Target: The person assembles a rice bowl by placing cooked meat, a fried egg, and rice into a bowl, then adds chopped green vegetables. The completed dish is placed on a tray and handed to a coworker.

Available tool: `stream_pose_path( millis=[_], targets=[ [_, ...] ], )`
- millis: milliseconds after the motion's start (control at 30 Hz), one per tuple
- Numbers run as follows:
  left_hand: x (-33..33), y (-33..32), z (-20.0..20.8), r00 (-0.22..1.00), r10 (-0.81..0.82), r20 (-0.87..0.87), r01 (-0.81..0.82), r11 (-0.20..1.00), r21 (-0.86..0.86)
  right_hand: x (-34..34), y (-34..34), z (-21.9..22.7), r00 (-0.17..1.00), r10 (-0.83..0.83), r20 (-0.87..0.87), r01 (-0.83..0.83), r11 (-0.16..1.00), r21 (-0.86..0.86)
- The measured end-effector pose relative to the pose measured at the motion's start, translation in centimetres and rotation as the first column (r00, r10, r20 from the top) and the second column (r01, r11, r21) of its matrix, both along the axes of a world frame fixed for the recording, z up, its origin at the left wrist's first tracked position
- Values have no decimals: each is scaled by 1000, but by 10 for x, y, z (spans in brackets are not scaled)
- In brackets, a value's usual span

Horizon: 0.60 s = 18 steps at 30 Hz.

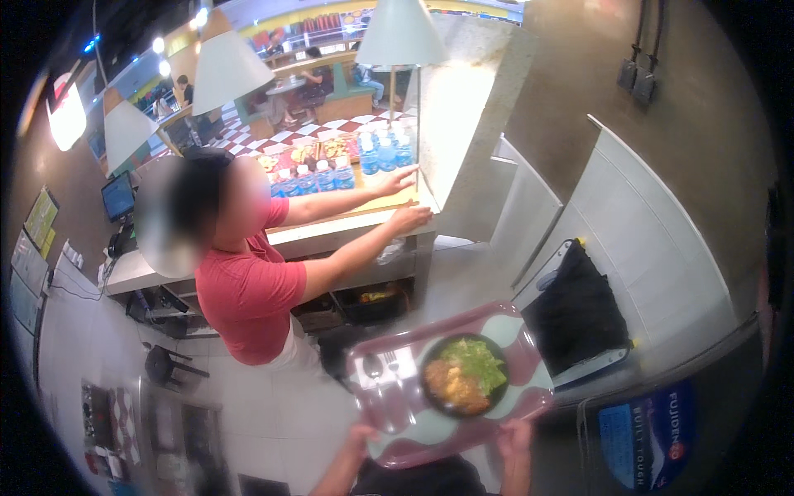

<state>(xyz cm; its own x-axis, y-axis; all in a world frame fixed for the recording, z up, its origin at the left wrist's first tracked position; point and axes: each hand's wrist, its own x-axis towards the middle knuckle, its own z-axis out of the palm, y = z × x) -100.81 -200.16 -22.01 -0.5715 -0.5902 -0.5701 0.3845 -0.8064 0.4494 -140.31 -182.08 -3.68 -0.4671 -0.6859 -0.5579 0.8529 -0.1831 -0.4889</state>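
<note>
A pink tray with pale green wavy patches point(413, 448) is held level in front of me. My left hand point(361, 440) grips its near left corner. Its near edge on the right is in the grasp of my right hand point(514, 438); both hands are partly hidden by the tray. Right of the tray's middle sits a round black bowl point(428, 398) with leafy greens point(484, 362) and a yellow-topped brown food point(456, 384). Left of the bowl lie a white napkin point(404, 364), a spoon point(374, 366) and a fork point(392, 364).
A person in a red shirt point(248, 289) stands ahead-left, arms reaching over the counter point(331, 236). Several blue-labelled bottles point(322, 178) and trays of food point(306, 151) stand there under hanging lamps point(231, 70). White panels point(628, 240) and a black cloth point(579, 298) are at right.
</note>
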Motion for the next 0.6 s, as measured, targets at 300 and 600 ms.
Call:
stream_pose_path(
  millis=[300,600],
  targets=[
    [-85,43,84,992,108,-60,-110,993,-29,-92,3,-5,991,111,-78,-111,994,5],
    [-140,7,106,941,25,-338,-4,998,63,-119,-19,25,964,-61,-260,37,995,-98]
  ],
)
